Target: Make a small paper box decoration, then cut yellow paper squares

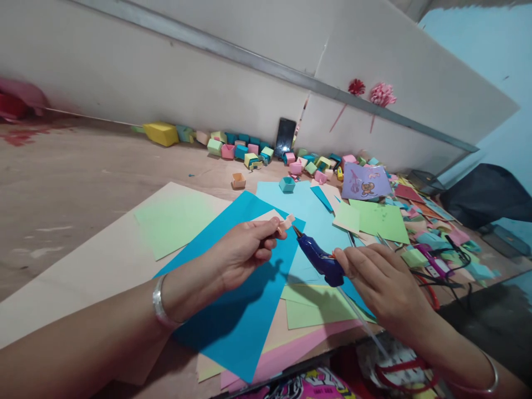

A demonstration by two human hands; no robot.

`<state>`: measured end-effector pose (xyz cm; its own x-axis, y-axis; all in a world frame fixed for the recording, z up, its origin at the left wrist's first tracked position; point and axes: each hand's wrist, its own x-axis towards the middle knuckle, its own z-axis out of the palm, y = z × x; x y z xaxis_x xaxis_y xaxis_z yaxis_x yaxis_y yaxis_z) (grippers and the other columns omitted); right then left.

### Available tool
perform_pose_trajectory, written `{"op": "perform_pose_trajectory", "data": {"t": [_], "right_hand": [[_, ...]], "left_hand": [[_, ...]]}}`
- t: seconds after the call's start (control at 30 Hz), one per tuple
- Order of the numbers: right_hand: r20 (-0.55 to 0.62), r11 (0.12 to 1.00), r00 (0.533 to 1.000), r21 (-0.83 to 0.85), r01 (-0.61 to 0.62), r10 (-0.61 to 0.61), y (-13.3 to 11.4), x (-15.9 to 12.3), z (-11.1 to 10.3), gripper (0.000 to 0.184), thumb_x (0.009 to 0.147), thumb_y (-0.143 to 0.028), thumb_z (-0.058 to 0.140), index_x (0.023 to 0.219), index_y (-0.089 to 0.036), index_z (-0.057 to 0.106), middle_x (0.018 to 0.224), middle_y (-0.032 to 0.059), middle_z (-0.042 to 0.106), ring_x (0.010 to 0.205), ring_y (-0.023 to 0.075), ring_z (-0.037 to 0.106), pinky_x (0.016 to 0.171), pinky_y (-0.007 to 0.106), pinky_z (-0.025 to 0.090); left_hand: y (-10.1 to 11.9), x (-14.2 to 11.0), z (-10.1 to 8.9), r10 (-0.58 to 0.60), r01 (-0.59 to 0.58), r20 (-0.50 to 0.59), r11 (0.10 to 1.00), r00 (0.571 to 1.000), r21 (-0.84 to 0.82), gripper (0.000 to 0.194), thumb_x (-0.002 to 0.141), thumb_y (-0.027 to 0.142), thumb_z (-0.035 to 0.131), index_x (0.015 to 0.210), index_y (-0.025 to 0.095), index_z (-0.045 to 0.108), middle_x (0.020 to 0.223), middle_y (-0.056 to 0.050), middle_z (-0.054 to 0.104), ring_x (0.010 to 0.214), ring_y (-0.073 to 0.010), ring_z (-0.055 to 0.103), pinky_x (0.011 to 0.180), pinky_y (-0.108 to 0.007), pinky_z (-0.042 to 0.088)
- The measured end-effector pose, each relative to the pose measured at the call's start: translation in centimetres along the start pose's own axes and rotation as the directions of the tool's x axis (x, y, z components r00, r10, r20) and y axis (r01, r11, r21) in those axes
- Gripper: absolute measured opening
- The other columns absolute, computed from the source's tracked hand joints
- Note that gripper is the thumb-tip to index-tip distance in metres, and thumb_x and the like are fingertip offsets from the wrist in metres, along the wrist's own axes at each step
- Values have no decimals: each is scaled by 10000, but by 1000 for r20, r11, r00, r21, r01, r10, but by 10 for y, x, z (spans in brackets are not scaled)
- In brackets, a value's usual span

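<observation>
A small folded piece of peach paper [286, 224] is pinched between the thumb and fingers of my left hand [249, 246]. My right hand [380, 277] grips a dark blue glue gun [320, 258], with a clear glue stick [366, 324] trailing from its back end. The gun's nozzle points left and up, very close to the peach paper; whether they touch I cannot tell. Below both hands lies a sheet of blue paper [233, 310]. Beyond them stand a small peach paper box [238, 180] and a teal paper box [286, 184].
Many small coloured paper boxes [241, 151] line the wall, beside a leaning phone [285, 136]. Light blue paper [270, 194], green paper [378, 220] and a purple drawn card [366, 180] lie around. At right are paper scraps, black cables and a purple power strip [433, 260].
</observation>
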<state>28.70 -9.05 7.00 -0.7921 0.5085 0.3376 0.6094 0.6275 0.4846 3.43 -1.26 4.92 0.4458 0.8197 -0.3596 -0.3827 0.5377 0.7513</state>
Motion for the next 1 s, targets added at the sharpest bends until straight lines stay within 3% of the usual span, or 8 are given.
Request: {"op": "perform_pose_trajectory", "data": {"t": [0.37,0.47,0.57,0.67,0.77,0.87,0.93,1.0], "right_hand": [[25,987,999,154,-32,28,9,-2,11,316,943,-80,516,1254,-31,543,1017,156,687,914,252,602,829,434,453],[10,957,995,271,-99,100,22,-6,20,256,957,-169,526,1198,-105,583,1052,145,687,905,239,616,801,400,472],[33,854,973,473,-217,229,37,-12,31,274,968,-246,511,1216,-159,592,1113,140,676,1012,239,625,840,372,494],[113,588,922,740,-327,371,46,-18,42,346,959,-367,524,1253,-201,598,1165,131,658,1078,244,613,896,379,497],[322,100,778,893,-439,539,46,-21,51,369,928,-478,553,1141,-194,657,1046,111,676,863,206,638,738,336,523],[487,-343,644,873,-345,591,42,-19,58,400,897,-509,589,1093,-166,652,999,108,675,742,168,619,682,321,516],[529,-485,611,836,-256,588,39,-17,61,394,899,-485,595,1100,-149,636,999,115,678,735,159,620,706,329,520],[560,-546,589,807,-226,583,37,-16,64,380,914,-467,577,1095,-137,630,979,115,683,726,153,614,706,323,517]], "left_hand": [[1,1,1,-1,1,-7,998,1000,64,120,881,227,630,821,123,631,754,3,521,485,-10,324,353,-98,211],[4,3,0,6,-4,-39,999,999,32,116,860,217,659,803,119,631,727,9,510,468,-4,322,345,-97,217],[4,8,-4,11,-10,-36,999,999,36,192,790,272,749,763,122,633,699,17,495,459,-5,331,340,-104,249],[3,12,-8,27,-25,-67,999,997,33,244,760,314,782,734,121,635,700,19,490,461,-3,344,331,-98,259],[3,15,-9,19,-18,-101,1000,995,13,205,788,280,758,738,119,642,705,20,481,468,-3,357,322,-87,261],[3,15,-9,13,-12,-62,1000,998,4,173,790,248,755,745,125,643,715,16,491,478,-10,374,323,-88,290],[3,15,-8,10,-10,-78,1000,997,8,153,814,228,727,742,122,645,714,16,486,477,-11,377,322,-86,296],[2,15,-9,1,0,-130,1000,992,5,160,857,216,674,737,113,647,712,15,475,478,-9,383,320,-80,289]]}}
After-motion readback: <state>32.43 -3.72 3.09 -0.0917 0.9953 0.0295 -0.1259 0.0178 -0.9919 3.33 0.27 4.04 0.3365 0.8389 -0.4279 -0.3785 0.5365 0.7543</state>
